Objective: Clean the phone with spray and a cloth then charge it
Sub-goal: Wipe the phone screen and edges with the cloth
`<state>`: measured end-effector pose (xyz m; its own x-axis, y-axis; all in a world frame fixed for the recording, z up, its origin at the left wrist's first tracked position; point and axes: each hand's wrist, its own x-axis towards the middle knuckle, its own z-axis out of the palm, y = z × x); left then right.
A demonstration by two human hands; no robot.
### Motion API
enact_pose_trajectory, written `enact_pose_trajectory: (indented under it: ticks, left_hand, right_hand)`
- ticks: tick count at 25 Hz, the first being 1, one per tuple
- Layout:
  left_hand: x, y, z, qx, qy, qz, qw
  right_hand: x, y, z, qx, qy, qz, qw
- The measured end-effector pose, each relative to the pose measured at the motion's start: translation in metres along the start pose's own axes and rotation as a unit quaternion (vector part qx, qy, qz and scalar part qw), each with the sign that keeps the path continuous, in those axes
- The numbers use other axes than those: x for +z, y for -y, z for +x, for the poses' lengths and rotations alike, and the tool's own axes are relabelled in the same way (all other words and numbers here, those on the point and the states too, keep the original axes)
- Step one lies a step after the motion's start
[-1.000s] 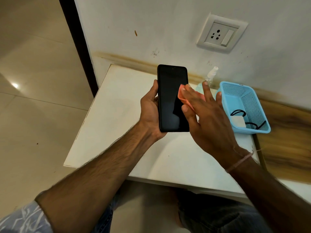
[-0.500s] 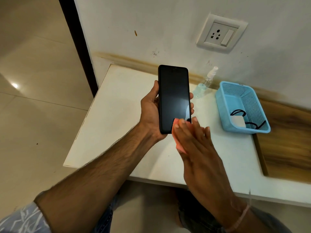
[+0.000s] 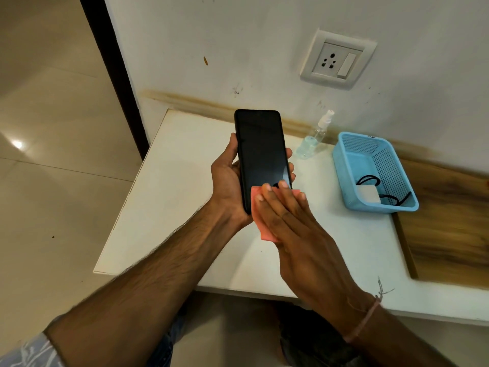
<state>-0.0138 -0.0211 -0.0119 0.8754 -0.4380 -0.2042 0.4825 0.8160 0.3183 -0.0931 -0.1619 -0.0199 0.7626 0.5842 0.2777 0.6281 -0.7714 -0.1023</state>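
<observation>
My left hand [image 3: 227,181] grips a black phone [image 3: 260,152] upright above the white table [image 3: 169,197], its dark screen facing me. With flat fingers, my right hand [image 3: 293,223] presses a pink cloth [image 3: 264,229] against the lower end of the screen. Most of the cloth is hidden under the fingers. A small clear spray bottle [image 3: 315,137] with a white nozzle stands by the wall, right of the phone. A white charger plug [image 3: 369,194] with a black cable [image 3: 367,180] lies in the blue basket [image 3: 344,165].
A white wall socket with a switch [image 3: 337,62] sits on the wall above the table. A wooden board [image 3: 449,221] lies at the table's right. A dark door frame [image 3: 111,67] and tiled floor [image 3: 53,154] lie to the left. My knees show under the table's front edge.
My right hand with the cloth moved from the phone's right side down to its lower end. It now covers more of the screen's bottom. The left hand and phone stayed put.
</observation>
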Motion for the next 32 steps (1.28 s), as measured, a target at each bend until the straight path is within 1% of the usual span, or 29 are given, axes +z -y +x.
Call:
enact_pose_trajectory:
  ticks: [4, 6, 8, 10, 14, 17, 19, 23, 27, 29, 32]
  left_hand:
    - [0.0, 0.0, 0.001, 0.007, -0.017, 0.005, 1.0]
    - [0.0, -0.001, 0.001, 0.005, -0.022, 0.009, 1.0]
    - [-0.002, 0.0, 0.0, 0.004, -0.025, 0.022, 0.999]
    - [-0.003, 0.001, 0.0, -0.002, -0.019, 0.041, 0.999]
    - [-0.005, -0.003, 0.002, -0.023, -0.006, 0.057, 0.998]
    - [-0.006, -0.005, 0.005, -0.029, 0.003, 0.064, 0.998]
    - [-0.008, -0.005, 0.008, -0.022, -0.001, 0.069, 0.997]
    - [-0.012, -0.005, 0.012, -0.02, -0.007, 0.062, 0.998]
    - [-0.025, -0.007, 0.016, -0.001, -0.017, 0.072, 0.997]
    - [-0.027, -0.007, 0.018, 0.003, -0.028, 0.08, 0.996]
    - [-0.03, -0.006, 0.02, 0.007, -0.049, 0.1, 0.994]
  right_hand:
    - [-0.002, -0.009, 0.005, 0.074, -0.014, -0.014, 0.997]
    - [0.002, -0.002, 0.009, 0.108, -0.021, -0.023, 0.994]
    - [0.006, 0.009, 0.013, 0.124, -0.016, -0.01, 0.992]
    - [0.007, 0.018, 0.016, 0.119, -0.007, 0.007, 0.993]
    - [0.005, 0.023, 0.023, 0.068, -0.001, 0.004, 0.998]
    - [0.009, 0.012, 0.023, 0.019, -0.001, 0.002, 1.0]
    - [0.012, -0.001, 0.023, 0.012, -0.01, 0.015, 1.0]
    - [0.023, -0.012, 0.039, 0.095, -0.062, 0.038, 0.993]
    - [0.032, -0.006, 0.055, 0.152, -0.129, 0.111, 0.974]
    - [0.032, -0.008, 0.056, 0.15, -0.151, 0.119, 0.97]
    - [0.03, -0.014, 0.051, 0.15, -0.185, 0.094, 0.966]
